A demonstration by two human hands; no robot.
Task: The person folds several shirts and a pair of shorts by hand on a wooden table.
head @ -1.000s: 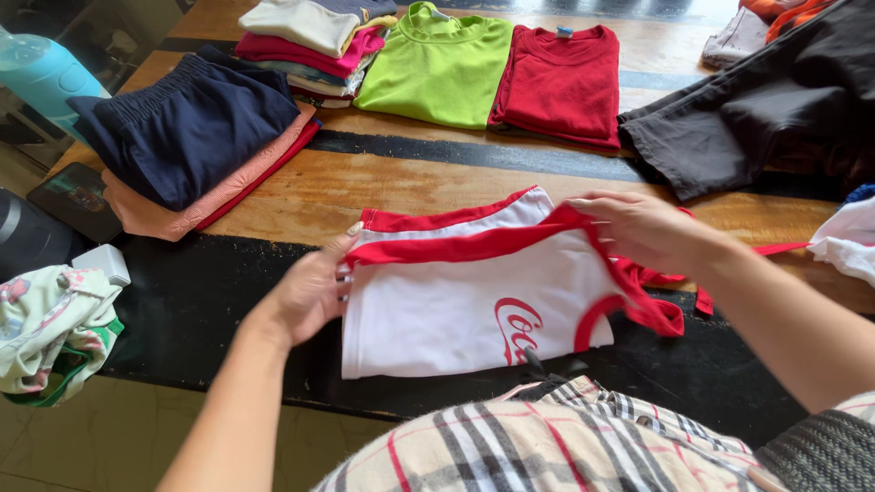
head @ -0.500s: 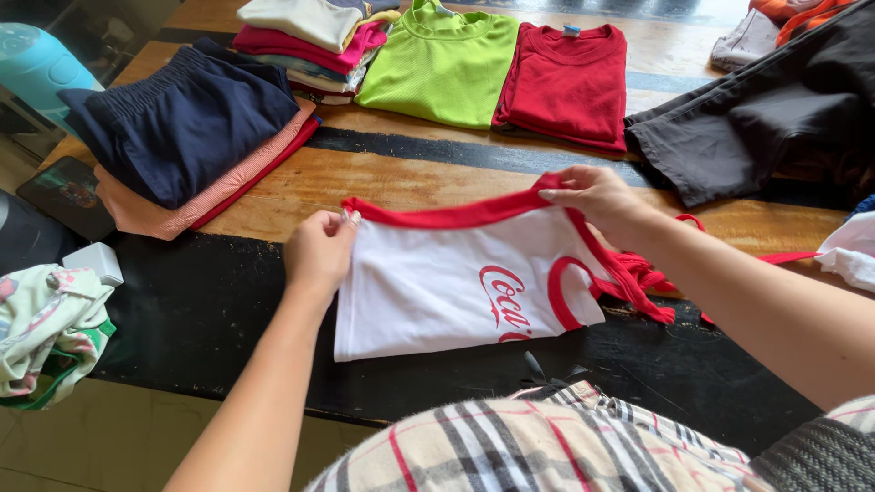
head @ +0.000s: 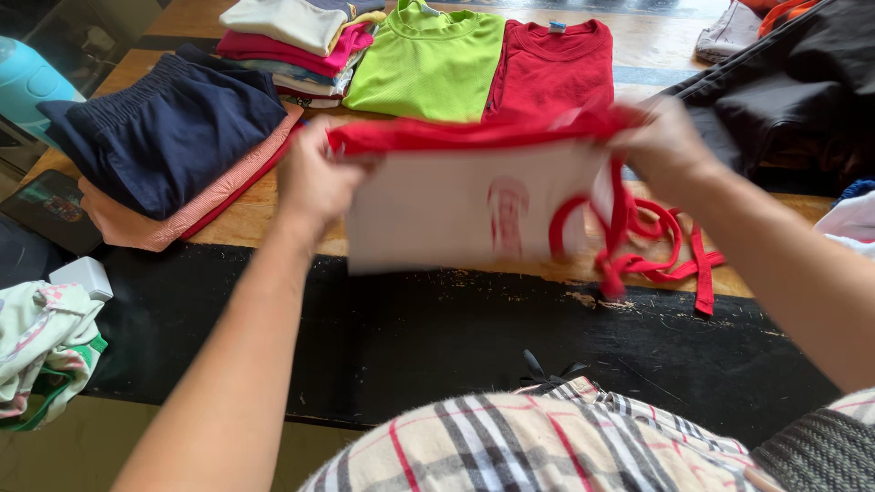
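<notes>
Up it comes: the white top with red trim, flat on the table half a second ago, now hangs blurred in the air. The left hand pinches its left red edge, the right hand clamps the right, fingers closed on cloth. Red straps trail onto the wood. Beyond lie the lime-green shirt and red shirt, folded; navy shorts far left.
</notes>
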